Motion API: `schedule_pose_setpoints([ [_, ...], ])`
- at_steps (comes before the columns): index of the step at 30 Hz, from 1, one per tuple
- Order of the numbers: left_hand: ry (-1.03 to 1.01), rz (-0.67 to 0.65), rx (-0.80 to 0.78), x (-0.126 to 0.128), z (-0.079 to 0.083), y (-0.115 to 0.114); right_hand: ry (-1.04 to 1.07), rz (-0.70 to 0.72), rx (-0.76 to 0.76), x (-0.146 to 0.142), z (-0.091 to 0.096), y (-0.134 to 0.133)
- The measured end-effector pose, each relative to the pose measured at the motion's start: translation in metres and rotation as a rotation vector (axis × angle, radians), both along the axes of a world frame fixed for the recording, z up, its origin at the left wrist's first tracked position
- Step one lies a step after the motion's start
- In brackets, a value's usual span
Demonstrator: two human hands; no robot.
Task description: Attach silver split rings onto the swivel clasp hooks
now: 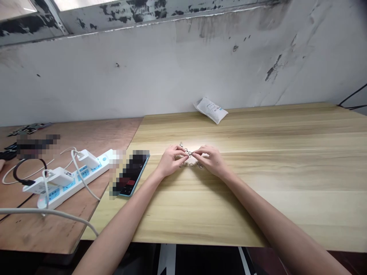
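My left hand [171, 160] and my right hand [210, 160] meet over the middle of the light wooden table [200, 214]. Thumb and forefinger of each are pinched together on a small metal clasp [190, 153], which spans the narrow gap between the fingertips. Its finer details are too small to make out, and the fingers cover its ends. Several thin metal rings [191, 165] lie on the wood just below and around the fingertips. Beyond the left fingers sits another little metal piece [181, 144], partly hidden by that hand.
A phone [132, 173] lies left of my left forearm. Farther left, a white power strip [77, 179] with chargers and cables [57, 212] rests on a brownish board [94, 217]. A white packet [212, 110] lies at the back against the wall [160, 76].
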State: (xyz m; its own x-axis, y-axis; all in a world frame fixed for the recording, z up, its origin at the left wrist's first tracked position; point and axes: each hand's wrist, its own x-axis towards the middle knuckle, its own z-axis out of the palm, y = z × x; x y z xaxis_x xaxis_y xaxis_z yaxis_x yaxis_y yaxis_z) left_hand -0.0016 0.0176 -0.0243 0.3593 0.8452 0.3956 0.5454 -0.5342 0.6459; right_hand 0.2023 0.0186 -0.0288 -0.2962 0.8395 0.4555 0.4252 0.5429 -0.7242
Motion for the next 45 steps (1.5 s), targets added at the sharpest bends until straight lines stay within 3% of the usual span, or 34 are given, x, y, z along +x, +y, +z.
schedule_pose_setpoints([
  [5,-0.301,-0.030,-0.272,0.0030,0.0055,-0.0024,0.212,-0.048,-0.172,-0.0029,0.0017,-0.0026],
  [14,-0.453,-0.059,-0.408,0.0077,0.0081,-0.0045,0.181,0.034,-0.039,-0.0089,0.0037,-0.0071],
  [26,-0.330,-0.025,-0.259,0.0080,0.0055,-0.0054,0.025,0.007,0.035,-0.0062,0.0010,-0.0031],
  [30,-0.286,-0.051,-0.237,0.0077,0.0042,-0.0052,0.079,0.027,-0.015,-0.0057,0.0028,-0.0038],
  [35,-0.125,-0.042,-0.078,0.0080,0.0044,-0.0055,0.110,0.080,-0.048,-0.0062,0.0013,-0.0035],
  [45,-0.077,-0.055,-0.065,0.0031,0.0075,-0.0039,0.004,0.089,0.000,-0.0040,-0.0032,-0.0016],
])
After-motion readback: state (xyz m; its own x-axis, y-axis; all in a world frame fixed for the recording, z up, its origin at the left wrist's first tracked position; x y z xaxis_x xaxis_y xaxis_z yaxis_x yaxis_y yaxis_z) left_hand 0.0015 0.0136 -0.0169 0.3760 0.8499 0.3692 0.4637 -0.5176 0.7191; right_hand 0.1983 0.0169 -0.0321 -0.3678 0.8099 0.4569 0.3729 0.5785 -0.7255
